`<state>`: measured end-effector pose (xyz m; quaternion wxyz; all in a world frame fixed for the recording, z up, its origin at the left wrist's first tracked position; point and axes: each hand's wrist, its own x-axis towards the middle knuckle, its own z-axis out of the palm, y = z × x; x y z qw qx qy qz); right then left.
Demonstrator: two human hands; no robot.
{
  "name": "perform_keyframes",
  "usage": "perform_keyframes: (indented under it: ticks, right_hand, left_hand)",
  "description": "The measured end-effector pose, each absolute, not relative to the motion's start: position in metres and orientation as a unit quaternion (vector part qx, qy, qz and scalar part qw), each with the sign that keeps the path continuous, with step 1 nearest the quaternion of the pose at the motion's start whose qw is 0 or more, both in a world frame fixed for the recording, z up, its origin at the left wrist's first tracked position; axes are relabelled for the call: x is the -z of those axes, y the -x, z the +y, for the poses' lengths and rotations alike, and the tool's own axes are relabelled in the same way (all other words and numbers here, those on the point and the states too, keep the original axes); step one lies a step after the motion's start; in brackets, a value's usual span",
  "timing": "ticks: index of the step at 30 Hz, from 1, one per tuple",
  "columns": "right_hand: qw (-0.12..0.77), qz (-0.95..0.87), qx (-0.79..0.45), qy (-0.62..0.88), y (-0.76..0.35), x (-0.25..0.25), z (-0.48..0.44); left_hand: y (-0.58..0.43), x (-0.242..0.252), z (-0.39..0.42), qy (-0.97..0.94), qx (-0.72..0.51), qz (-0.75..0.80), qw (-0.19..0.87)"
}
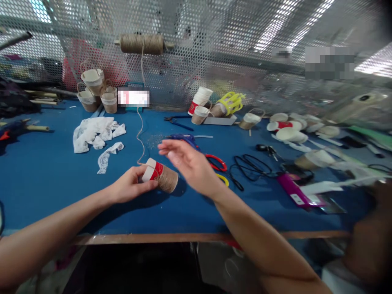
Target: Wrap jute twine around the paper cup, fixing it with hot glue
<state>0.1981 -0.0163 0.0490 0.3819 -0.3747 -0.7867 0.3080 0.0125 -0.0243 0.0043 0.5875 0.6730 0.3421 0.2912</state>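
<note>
My left hand [133,183] grips a paper cup [150,170], red and white at one end and wrapped in brown twine at the other. The cup lies tilted on its side, just above the blue table. From it a strand of twine [140,136] runs up to a spool [142,44] mounted on the mesh. To the right of the cup, my right hand [190,165] is raised with fingers stretched out, apart from the cup and holding nothing I can see. Behind that hand lies a blue glue gun [183,139], partly hidden, and scissors with red and yellow handles [217,162].
White lace [94,132] lies at the left, with several twine-covered cups [109,102] behind it. Pliers [179,122] and more cups [200,102] stand or lie at the back. A black cord [249,167], keys [269,150] and a purple packet [290,190] are at the right, near another person's arm [372,232].
</note>
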Motion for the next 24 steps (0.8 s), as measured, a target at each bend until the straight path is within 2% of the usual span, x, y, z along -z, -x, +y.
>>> perform_keyframes:
  ticks: [1, 3, 4, 7, 10, 14, 19, 21, 23, 24]
  right_hand:
    - [0.389, -0.767, -0.274, 0.431, -0.207, -0.05, -0.005]
    - [0.305, -0.718, -0.155, 0.606, -0.226, -0.049, 0.022]
    - [0.276, -0.699, -0.133, 0.646, -0.234, -0.046, 0.035]
    - [0.202, -0.675, -0.141, 0.695, -0.25, -0.032, 0.07]
    - [0.169, -0.657, -0.156, 0.718, -0.252, -0.014, 0.088]
    - [0.185, -0.636, -0.163, 0.731, -0.252, -0.012, 0.089]
    - [0.282, -0.646, -0.187, 0.684, -0.257, -0.038, 0.055]
    - [0.293, -0.663, -0.261, 0.638, -0.255, -0.048, 0.033]
    - [0.32, -0.646, -0.406, 0.561, -0.252, -0.054, 0.012]
    - [0.325, -0.643, -0.428, 0.546, -0.25, -0.056, 0.002]
  left_hand:
    - [-0.012, -0.004, -0.024, -0.679, -0.29, 0.341, 0.582]
    - [-0.012, -0.005, -0.024, -0.7, -0.292, 0.338, 0.557]
    - [-0.013, -0.005, -0.024, -0.714, -0.294, 0.337, 0.538]
    - [-0.013, -0.006, -0.025, -0.747, -0.3, 0.334, 0.49]
    - [-0.013, -0.008, -0.024, -0.762, -0.312, 0.326, 0.465]
    - [-0.011, -0.01, -0.023, -0.778, -0.32, 0.321, 0.436]
    - [-0.009, -0.012, -0.02, -0.795, -0.316, 0.314, 0.411]
    - [-0.008, -0.012, -0.018, -0.799, -0.312, 0.314, 0.407]
    - [-0.008, -0.012, -0.017, -0.801, -0.312, 0.312, 0.405]
    - [-0.007, -0.012, -0.016, -0.803, -0.311, 0.312, 0.402]
